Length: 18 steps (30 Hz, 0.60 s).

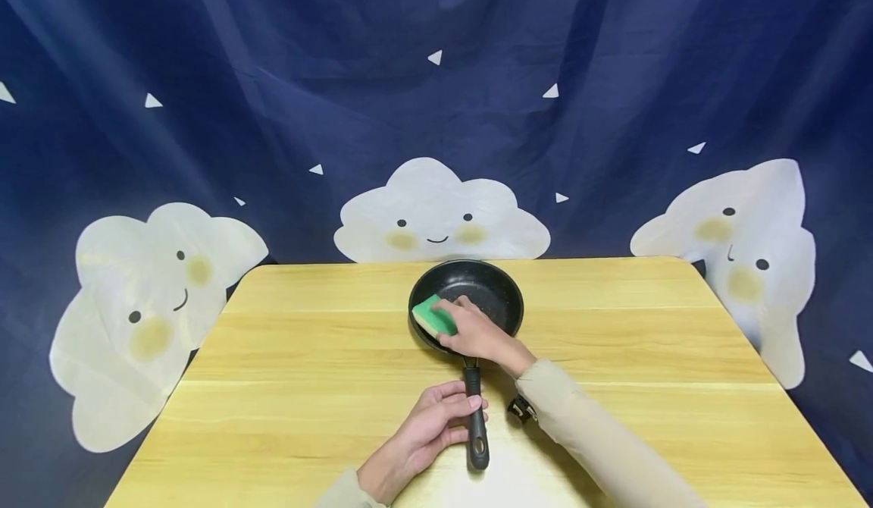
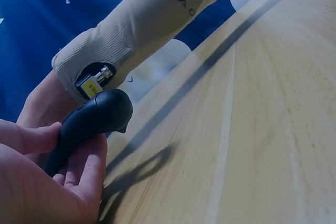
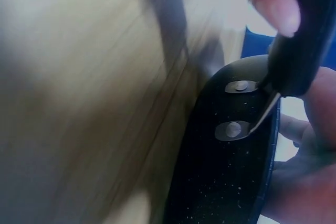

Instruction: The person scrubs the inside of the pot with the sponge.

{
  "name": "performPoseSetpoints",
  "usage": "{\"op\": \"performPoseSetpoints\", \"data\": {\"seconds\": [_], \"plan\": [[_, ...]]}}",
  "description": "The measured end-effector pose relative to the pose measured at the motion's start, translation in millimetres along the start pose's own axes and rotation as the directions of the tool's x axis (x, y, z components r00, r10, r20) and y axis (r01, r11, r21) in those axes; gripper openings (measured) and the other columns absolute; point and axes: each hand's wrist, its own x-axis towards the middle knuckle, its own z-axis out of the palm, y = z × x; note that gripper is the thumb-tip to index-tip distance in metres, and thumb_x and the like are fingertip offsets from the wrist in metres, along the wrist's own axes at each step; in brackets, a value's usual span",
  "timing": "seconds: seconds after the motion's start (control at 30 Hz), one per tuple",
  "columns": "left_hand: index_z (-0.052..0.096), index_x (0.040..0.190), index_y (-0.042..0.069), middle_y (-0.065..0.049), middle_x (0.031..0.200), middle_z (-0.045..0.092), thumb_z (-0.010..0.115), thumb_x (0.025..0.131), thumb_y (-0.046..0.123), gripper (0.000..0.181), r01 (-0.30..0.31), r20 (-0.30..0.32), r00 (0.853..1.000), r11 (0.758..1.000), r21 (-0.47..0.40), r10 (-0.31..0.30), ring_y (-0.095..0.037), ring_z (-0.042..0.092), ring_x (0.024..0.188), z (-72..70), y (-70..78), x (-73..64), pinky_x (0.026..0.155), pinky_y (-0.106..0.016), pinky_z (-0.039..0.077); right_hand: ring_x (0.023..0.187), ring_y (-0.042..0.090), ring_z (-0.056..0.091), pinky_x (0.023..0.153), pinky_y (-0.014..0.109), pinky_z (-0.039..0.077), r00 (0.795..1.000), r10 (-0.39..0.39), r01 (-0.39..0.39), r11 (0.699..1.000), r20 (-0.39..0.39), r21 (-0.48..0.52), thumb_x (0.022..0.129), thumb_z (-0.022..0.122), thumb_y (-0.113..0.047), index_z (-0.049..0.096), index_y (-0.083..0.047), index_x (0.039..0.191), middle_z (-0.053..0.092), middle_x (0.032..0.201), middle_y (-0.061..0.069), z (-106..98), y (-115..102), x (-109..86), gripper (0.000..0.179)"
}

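A black frying pan (image 1: 487, 284) sits toward the far side of the wooden table, its handle (image 1: 475, 387) pointing to the near edge. My left hand (image 1: 436, 426) grips that handle, thumb on top and fingers curled beneath; the left wrist view shows the handle's rounded end (image 2: 107, 111) jutting from the grasp. Inside the pan, at its left side, my right hand (image 1: 474, 331) holds a green sponge (image 1: 434, 317) with a pale underside. In the right wrist view the pan's outer wall (image 3: 220, 177) and two rivets are close up, hiding the sponge.
The light wooden table (image 1: 286, 387) stretches out on both sides of the pan. Behind it hangs a dark blue curtain (image 1: 491, 114) with white clouds and triangles. A small black device (image 1: 522, 409) is at the right sleeve's cuff.
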Motion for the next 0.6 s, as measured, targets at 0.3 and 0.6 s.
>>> {"op": "performPoseSetpoints", "data": {"seconds": [0.3,0.6], "plan": [[0.057,0.126,-0.007,-0.01,0.103,0.074,0.069,0.097,0.008,0.035,0.004,-0.011,1.0,1.0,0.005,-0.004,-0.017,0.071,0.091,0.2,-0.8,-0.2,0.072,-0.032,0.06,0.106,0.036,0.052,0.085,0.049,0.048,0.999,0.036,-0.036,0.999,0.003,-0.017,0.097,0.072,-0.019,0.05,-0.016,0.144,0.049,0.128,0.023,3.6,1.5,13.4,0.052],[0.057,0.126,-0.007,-0.009,0.102,0.074,0.069,0.096,0.008,0.035,-0.001,-0.026,1.0,1.0,0.021,0.002,-0.017,0.071,0.09,0.3,-2.1,0.7,0.071,-0.032,0.059,0.112,0.037,0.052,0.087,0.049,0.051,0.998,0.066,-0.065,0.995,0.005,-0.08,0.098,0.071,-0.021,0.048,-0.018,0.146,0.046,0.136,0.024,2.1,9.6,24.7,0.053]]}}
